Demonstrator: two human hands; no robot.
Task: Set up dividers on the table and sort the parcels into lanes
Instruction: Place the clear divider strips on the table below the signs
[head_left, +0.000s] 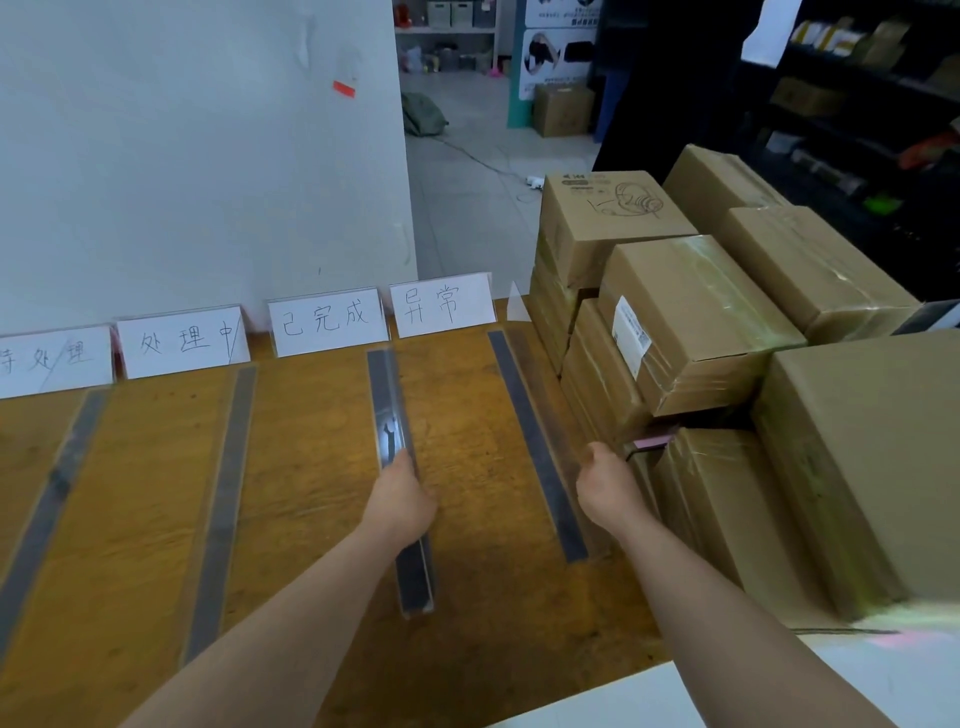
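With left hand (400, 499) fingers, grips third divider (390, 400) on table (311, 493); curls right hand (605, 483) fingers, apparently empty, beside parcels (691, 322). Reads as dividers (535, 441) and label cards (327, 319) set, sorting not begun: parcels stacked at right.

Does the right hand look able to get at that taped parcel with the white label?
Probably yes: the right hand seems empty and hovers beside the stack, where the labelled parcel lies on top with nothing over it.
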